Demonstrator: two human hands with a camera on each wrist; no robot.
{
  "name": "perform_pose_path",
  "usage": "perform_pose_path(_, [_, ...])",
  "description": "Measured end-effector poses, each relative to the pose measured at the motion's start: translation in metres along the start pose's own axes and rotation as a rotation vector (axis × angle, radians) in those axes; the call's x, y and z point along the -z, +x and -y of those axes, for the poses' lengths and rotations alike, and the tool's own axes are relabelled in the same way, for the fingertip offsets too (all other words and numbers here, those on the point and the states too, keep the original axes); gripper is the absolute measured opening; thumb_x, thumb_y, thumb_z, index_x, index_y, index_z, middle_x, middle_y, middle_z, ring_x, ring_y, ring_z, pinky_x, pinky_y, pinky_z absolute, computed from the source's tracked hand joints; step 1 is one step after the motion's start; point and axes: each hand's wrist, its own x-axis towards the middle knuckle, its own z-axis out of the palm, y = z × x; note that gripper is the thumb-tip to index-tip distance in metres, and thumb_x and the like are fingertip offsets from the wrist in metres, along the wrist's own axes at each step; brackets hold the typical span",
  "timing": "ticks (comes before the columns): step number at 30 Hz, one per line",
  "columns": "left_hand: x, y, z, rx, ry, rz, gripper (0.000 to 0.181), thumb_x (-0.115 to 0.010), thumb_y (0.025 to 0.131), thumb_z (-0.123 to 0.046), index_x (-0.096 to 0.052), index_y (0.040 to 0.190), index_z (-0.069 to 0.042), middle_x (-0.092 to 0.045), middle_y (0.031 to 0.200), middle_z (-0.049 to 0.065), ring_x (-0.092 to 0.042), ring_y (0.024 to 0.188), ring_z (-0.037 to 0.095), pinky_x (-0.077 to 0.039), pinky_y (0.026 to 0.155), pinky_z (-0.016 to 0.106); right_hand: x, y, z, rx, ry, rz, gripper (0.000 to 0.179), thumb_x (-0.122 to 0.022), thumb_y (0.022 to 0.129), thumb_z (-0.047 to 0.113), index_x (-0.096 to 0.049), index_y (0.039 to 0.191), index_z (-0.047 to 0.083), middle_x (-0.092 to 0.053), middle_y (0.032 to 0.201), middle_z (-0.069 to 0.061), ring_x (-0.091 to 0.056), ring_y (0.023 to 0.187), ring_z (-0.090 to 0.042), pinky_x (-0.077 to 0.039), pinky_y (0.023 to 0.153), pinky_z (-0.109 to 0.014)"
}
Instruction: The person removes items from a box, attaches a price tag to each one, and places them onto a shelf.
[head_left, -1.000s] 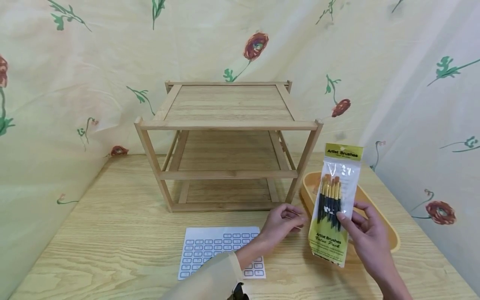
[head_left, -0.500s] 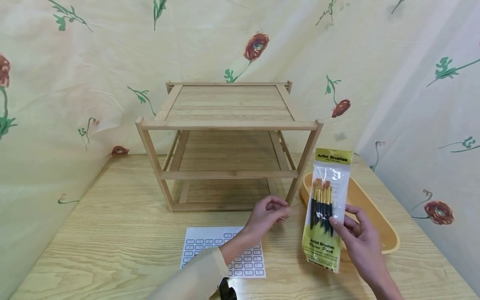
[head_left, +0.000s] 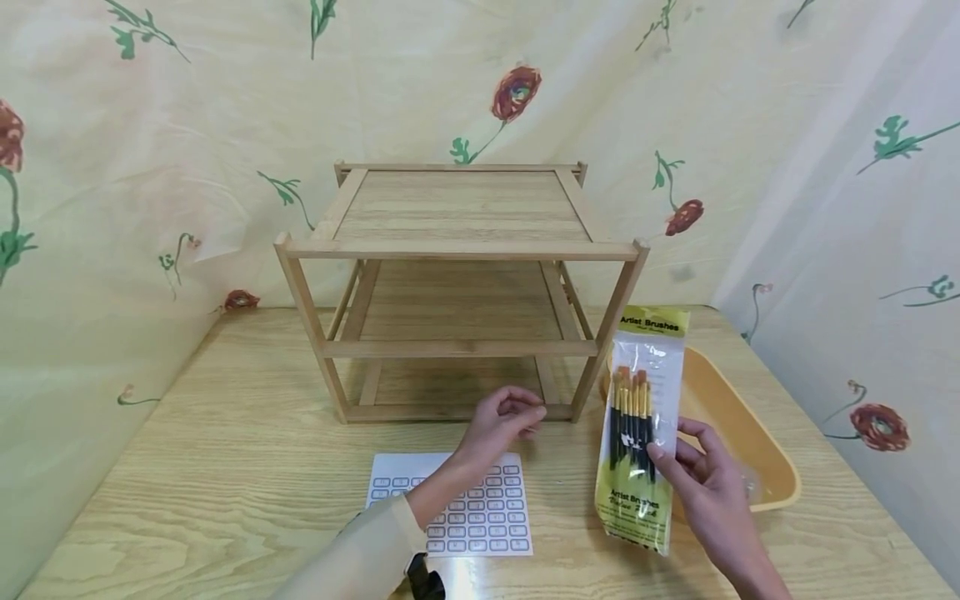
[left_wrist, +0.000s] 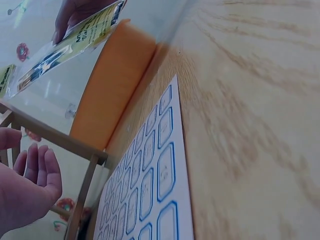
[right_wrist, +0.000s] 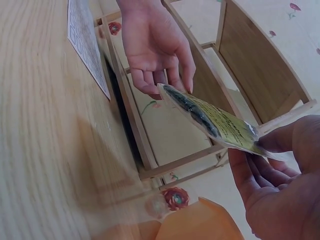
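In the head view my right hand point(head_left: 716, 500) pinches a clear pack of paintbrushes point(head_left: 633, 433) with the thumb in front, and the pack stands nearly upright. It has a yellow-green header reading "Artist Brushes" and several dark-handled brushes inside. My left hand point(head_left: 498, 429) hovers before the shelf's lower front rail, above the far edge of a white label sheet point(head_left: 480, 521). Its fingers are loosely bent, and nothing shows between them in the left wrist view point(left_wrist: 30, 185). The right wrist view shows the pack point(right_wrist: 215, 120) edge-on.
A three-tier wooden shelf point(head_left: 465, 250) stands at the back of the wood-grain table point(head_left: 247, 467). An orange-yellow tray point(head_left: 750, 433) lies at the right, partly behind the brush pack, with a small clear item in it. Flower-patterned cloth point(head_left: 420, 83) hangs behind.
My left hand has moved left, away from the tray and the brush pack. My right hand has brought the pack a little left and lower, uncovering more of the tray.
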Motion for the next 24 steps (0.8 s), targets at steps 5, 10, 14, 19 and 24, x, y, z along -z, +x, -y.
perform_pose_path(5, [0.012, -0.004, -0.002, -0.005, 0.023, -0.013, 0.025, -0.069, 0.098, -0.01, -0.062, 0.118, 0.004, -0.065, 0.098, 0.005, -0.067, 0.1, 0.037, -0.056, 0.091, 0.047, -0.003, -0.005, 0.0, 0.011, 0.007, 0.012, 0.029, -0.058, 0.102, -0.007, -0.048, 0.128, 0.002, -0.075, 0.11, 0.01, -0.072, 0.098, -0.009, -0.057, 0.082, -0.021])
perform_pose_path(10, [0.026, -0.008, -0.003, -0.007, 0.045, -0.021, 0.026, -0.068, 0.099, -0.011, -0.061, 0.118, 0.004, -0.065, 0.097, 0.005, -0.067, 0.098, 0.036, -0.057, 0.088, 0.04, -0.006, -0.007, -0.006, 0.029, 0.068, 0.023, 0.03, -0.056, 0.101, -0.011, -0.049, 0.127, 0.001, -0.076, 0.109, 0.004, -0.073, 0.096, -0.011, -0.058, 0.08, -0.024])
perform_pose_path(14, [0.036, -0.01, -0.001, 0.004, 0.061, -0.039, 0.026, -0.068, 0.099, -0.011, -0.061, 0.119, 0.004, -0.065, 0.098, 0.005, -0.067, 0.099, 0.035, -0.057, 0.085, 0.035, -0.007, -0.009, -0.01, 0.021, 0.07, 0.015, 0.03, -0.056, 0.1, -0.013, -0.05, 0.126, 0.001, -0.076, 0.108, 0.004, -0.073, 0.095, -0.011, -0.058, 0.079, -0.024])
perform_pose_path(19, [0.045, -0.011, -0.002, 0.005, 0.069, -0.055, 0.027, -0.068, 0.099, -0.011, -0.061, 0.12, 0.005, -0.066, 0.098, 0.005, -0.067, 0.098, 0.033, -0.057, 0.084, 0.034, -0.009, -0.013, -0.013, -0.006, 0.05, 0.0, 0.029, -0.057, 0.1, -0.012, -0.048, 0.126, -0.001, -0.076, 0.105, 0.004, -0.072, 0.094, -0.01, -0.058, 0.079, -0.023])
perform_pose_path(24, [0.051, -0.012, -0.005, -0.002, 0.06, -0.064, 0.028, -0.069, 0.098, -0.01, -0.06, 0.119, 0.006, -0.066, 0.096, 0.006, -0.067, 0.096, 0.03, -0.057, 0.083, 0.033, -0.011, -0.017, -0.014, -0.012, 0.04, -0.003, 0.028, -0.057, 0.1, -0.011, -0.047, 0.125, -0.002, -0.076, 0.105, 0.004, -0.072, 0.095, -0.01, -0.057, 0.081, -0.021])
